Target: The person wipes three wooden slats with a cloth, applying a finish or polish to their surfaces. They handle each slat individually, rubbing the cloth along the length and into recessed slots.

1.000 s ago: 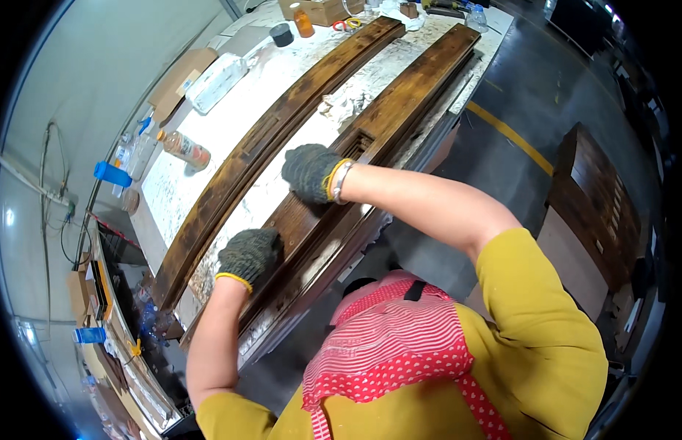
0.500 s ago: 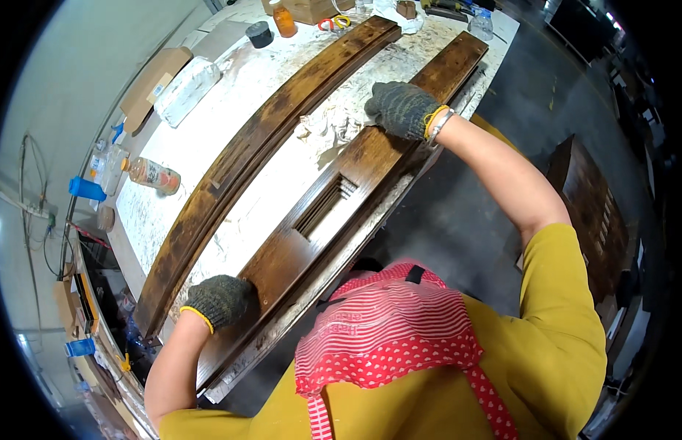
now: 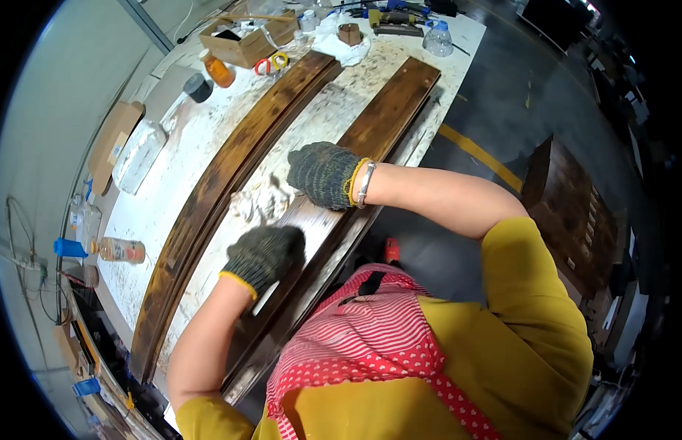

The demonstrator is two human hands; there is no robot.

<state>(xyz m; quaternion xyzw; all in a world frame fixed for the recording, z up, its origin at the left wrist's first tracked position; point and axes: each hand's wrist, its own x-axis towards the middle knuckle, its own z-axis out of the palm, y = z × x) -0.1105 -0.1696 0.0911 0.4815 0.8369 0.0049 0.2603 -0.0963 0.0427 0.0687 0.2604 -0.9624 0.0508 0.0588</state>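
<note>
A straight dark-brown wooden board (image 3: 391, 103) lies along the near edge of the table. My right hand (image 3: 322, 174), in a dark knitted glove with a yellow cuff, is curled over the board at mid-length; its fingertips are hidden. My left hand (image 3: 264, 253), gloved alike and slightly blurred, is above the board beside the rectangular cutout, which it partly covers. Its fingers look curled, and what is in them does not show. Beyond both hands, a curved brown wooden piece (image 3: 231, 158) lies along the table. Crumpled white cloth (image 3: 256, 205) sits between the two pieces.
On the white stained table (image 3: 146, 220) stand a drink bottle (image 3: 121, 250), a dark round container (image 3: 198, 87), an orange bottle (image 3: 217, 70) and a cardboard box (image 3: 249, 45). Scissors (image 3: 271, 63) lie nearby. A slotted brown panel (image 3: 568, 213) stands off to the right.
My left hand has moved from the board's near-left end up along it to the cutout. My right hand stays on the board, now closer to the left one. The view has shifted.
</note>
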